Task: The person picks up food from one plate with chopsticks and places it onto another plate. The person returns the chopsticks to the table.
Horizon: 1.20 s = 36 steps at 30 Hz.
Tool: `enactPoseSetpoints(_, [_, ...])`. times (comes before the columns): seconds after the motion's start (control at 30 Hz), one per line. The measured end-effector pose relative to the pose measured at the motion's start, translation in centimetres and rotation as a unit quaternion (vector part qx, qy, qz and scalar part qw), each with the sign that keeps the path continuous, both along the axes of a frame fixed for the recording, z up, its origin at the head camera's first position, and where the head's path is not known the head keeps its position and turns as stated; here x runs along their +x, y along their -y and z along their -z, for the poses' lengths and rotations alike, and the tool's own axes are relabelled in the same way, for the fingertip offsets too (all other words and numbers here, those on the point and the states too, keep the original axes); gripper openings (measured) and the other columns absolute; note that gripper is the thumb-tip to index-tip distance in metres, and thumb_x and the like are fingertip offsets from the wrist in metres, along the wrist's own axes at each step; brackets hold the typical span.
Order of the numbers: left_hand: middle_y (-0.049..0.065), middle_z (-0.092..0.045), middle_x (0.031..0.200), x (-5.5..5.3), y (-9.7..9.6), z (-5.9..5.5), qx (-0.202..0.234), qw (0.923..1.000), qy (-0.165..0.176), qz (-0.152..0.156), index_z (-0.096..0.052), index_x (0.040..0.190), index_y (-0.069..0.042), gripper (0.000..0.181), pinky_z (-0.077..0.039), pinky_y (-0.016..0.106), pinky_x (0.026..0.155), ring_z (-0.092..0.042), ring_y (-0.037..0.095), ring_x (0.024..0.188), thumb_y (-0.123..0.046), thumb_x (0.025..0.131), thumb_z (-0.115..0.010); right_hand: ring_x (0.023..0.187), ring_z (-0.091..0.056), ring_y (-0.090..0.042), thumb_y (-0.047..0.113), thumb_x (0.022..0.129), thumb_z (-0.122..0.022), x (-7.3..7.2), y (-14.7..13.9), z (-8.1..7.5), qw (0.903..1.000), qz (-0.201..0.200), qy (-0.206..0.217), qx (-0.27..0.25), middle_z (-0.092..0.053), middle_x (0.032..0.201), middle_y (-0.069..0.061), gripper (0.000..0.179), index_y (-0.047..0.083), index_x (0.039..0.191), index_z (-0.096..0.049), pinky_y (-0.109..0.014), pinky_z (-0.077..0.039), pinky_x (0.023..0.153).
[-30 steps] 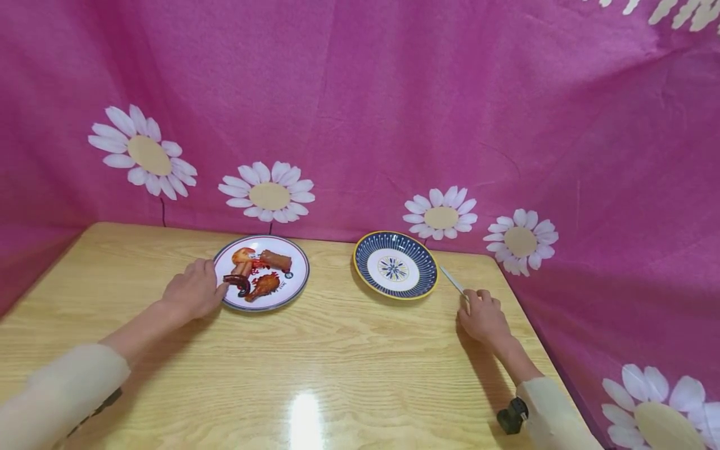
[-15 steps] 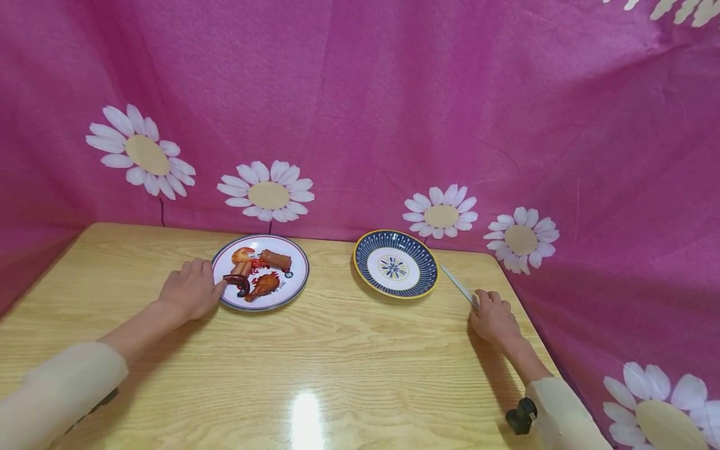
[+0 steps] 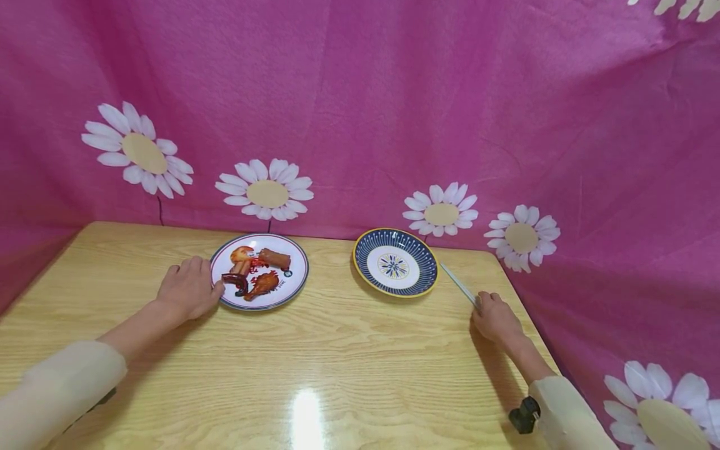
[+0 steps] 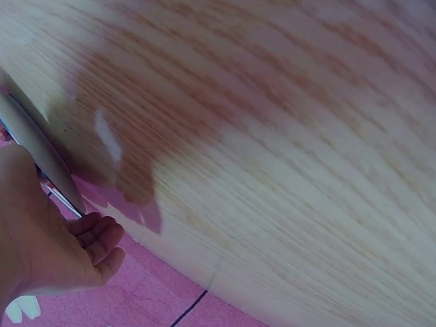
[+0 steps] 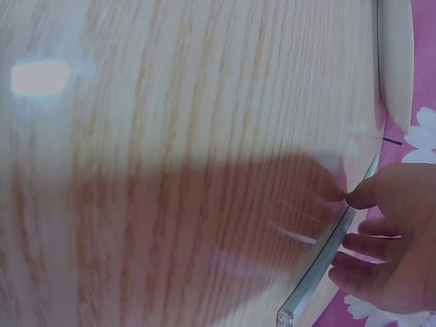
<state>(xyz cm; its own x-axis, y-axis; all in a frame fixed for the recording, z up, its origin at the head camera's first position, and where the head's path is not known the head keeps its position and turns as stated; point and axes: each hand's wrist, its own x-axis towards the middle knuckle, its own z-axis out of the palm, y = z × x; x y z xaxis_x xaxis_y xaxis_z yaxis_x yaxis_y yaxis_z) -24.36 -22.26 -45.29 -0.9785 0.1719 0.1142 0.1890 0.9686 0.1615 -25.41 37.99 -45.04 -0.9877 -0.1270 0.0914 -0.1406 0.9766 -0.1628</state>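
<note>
A white plate (image 3: 292, 290) with a blue-and-red rim stands at the back left, bearing a drumstick (image 3: 262, 285), a dark curved sausage-like piece (image 3: 236, 284), a brown roll-shaped piece (image 3: 274, 259) and other food. My left hand (image 3: 190, 289) grips its left rim; in the left wrist view, the fingers (image 4: 102, 238) curl beside the plate edge (image 4: 44, 139). On the right, my right hand (image 3: 497, 319) pinches a long, slim silvery utensil (image 3: 458, 284), its kind unclear. The right wrist view shows the utensil (image 5: 320, 262) lying low over the table, under my thumb and beside my fingers (image 5: 371, 248).
A blue-and-white patterned dish (image 3: 394, 267) with a yellow rim stands at the back, left of the utensil's far end. The wooden table (image 3: 337, 356) ends at a pink flowered cloth (image 3: 360, 112) behind and to the right.
My right hand has moved right and slightly nearer, and more of the utensil shows ahead of it. My left hand stays at the plate's rim.
</note>
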Motion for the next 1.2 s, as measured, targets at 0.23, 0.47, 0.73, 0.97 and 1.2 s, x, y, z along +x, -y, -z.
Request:
enactPoseSetpoints(0.23, [0.026,-0.047,0.097,-0.1,0.0,0.2,0.0,1.0,-0.002,-0.003,-0.046,0.109,0.018,0.048,-0.039,0.058,0.085,-0.05,0.045,0.1,-0.028,0.095,-0.047,0.083,-0.062,-0.042,0.003,0.09,-0.057,-0.2,-0.4,-0.4,0.9999,-0.009,0.005,0.008,-0.057,0.09,-0.023,0.016,-0.01,0.098,-0.062,-0.056,-0.05,0.072])
enactPoseSetpoints(0.47, [0.028,-0.046,0.099,-0.1,-0.1,0.4,-0.001,1.0,0.003,-0.004,-0.045,0.111,0.019,0.051,-0.039,0.058,0.086,-0.049,0.045,0.1,-0.029,0.095,-0.048,0.075,-0.061,-0.034,0.004,0.093,-0.059,-0.1,-0.9,-0.4,0.9998,-0.011,-0.001,0.019,-0.058,0.083,-0.016,0.015,-0.006,0.1,-0.068,-0.052,-0.051,0.066])
enactPoseSetpoints(0.73, [0.029,-0.046,0.098,0.0,-0.1,0.4,0.002,1.0,0.003,-0.005,-0.045,0.108,0.019,0.049,-0.039,0.059,0.085,-0.049,0.045,0.099,-0.028,0.095,-0.047,0.058,-0.047,-0.021,0.002,0.09,-0.065,-0.5,-1.4,-0.1,0.9988,-0.03,-0.035,0.018,-0.052,0.063,-0.002,0.02,0.009,0.071,-0.06,-0.039,-0.041,0.05])
enactPoseSetpoints(0.97, [0.03,-0.047,0.099,0.1,-0.1,0.4,0.006,1.0,0.003,-0.006,-0.045,0.108,0.019,0.049,-0.039,0.059,0.085,-0.049,0.046,0.099,-0.028,0.095,-0.047,0.055,-0.048,-0.022,0.002,0.086,-0.066,-0.6,-1.3,-0.2,0.9984,-0.027,-0.038,0.032,-0.051,0.06,-0.002,0.023,0.01,0.066,-0.059,-0.04,-0.042,0.048])
enactPoseSetpoints(1.2, [0.027,-0.045,0.096,0.1,-0.2,0.3,0.003,1.0,0.007,-0.003,-0.045,0.105,0.018,0.047,-0.039,0.058,0.084,-0.049,0.045,0.097,-0.027,0.096,-0.046,0.056,-0.05,-0.026,0.003,0.083,-0.067,-0.6,-1.1,-0.5,0.9988,-0.017,-0.032,0.031,-0.052,0.062,-0.005,0.023,0.009,0.065,-0.055,-0.044,-0.043,0.05])
